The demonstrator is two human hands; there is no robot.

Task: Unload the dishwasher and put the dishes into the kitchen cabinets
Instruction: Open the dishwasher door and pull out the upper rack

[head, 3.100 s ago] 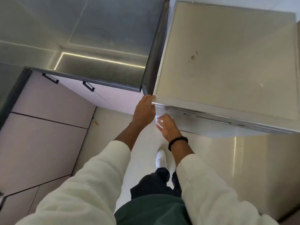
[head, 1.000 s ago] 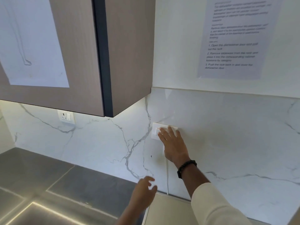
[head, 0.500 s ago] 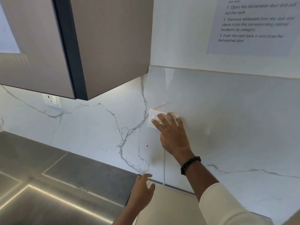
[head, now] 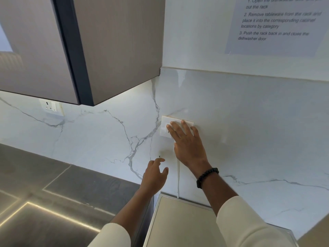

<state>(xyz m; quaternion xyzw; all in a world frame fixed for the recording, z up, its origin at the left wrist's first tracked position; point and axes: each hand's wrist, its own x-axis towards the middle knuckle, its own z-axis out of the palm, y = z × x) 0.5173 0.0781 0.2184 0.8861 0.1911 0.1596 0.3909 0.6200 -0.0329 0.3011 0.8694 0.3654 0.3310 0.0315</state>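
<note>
The right hand (head: 187, 145) lies flat against the marble backsplash (head: 249, 139), its fingers straight and spread, with the fingertips (head: 173, 124) pressing on a white wall switch plate (head: 164, 128); a black bead bracelet (head: 207, 177) circles its wrist. The left hand (head: 154, 175) hangs in the air lower and to the left, near the wall but apart from it, fingers loosely parted and holding nothing. The two hands are separate. A thin white cable (head: 178, 177) runs down from the switch plate to the top of the dishwasher (head: 179, 221), the pale beige appliance at the near centre; its door and any dishes are out of view. Left of it spreads a grey countertop (head: 53, 193) streaked with a bright reflected light line. Above hangs a brown wall cabinet (head: 115, 50) with a dark vertical edge, and beneath it on the far left sits a white power socket (head: 49, 106). A printed instruction sheet (head: 277, 25) is stuck to the wall at upper right.
</note>
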